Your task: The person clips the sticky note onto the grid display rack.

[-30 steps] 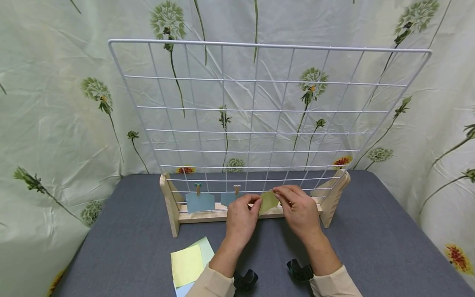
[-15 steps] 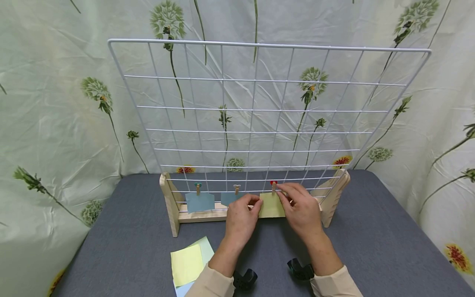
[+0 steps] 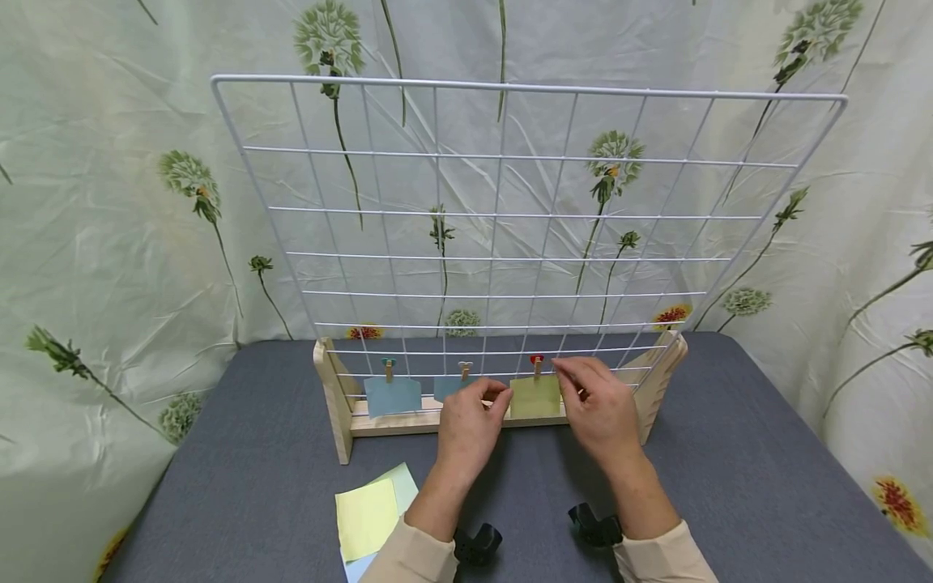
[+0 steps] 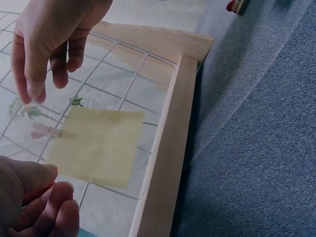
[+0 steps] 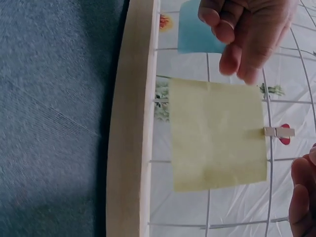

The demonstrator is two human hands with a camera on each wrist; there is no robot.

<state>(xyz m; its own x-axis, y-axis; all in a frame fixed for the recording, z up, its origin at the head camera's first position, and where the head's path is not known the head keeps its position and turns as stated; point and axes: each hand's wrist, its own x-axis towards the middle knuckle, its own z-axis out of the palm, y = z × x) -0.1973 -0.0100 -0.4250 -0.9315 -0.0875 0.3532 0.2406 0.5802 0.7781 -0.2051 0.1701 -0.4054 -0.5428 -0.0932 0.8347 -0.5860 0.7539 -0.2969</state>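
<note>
A yellow paper note hangs on the lower part of a white wire grid, held by a small wooden clothespin with a red heart. My left hand is at the note's left edge, its thumb and fingers loosely bent and holding nothing. To the right of the clothespin is my right hand, fingers bent and apart from clip and paper. Two blue notes hang further left, the outer one in full view and the inner one partly behind my left hand, each under its own clothespin.
The grid stands in a wooden base on a grey-blue table cloth. Loose yellow, green and blue papers overlap at the front left. A red-topped clothespin lies on the cloth. A flowered curtain hangs behind.
The yellow note, earlier tilted between both hands, now hangs flat under the red-heart clothespin. My right hand has let go of the clothespin and shifted right; my left hand has drawn slightly left.
</note>
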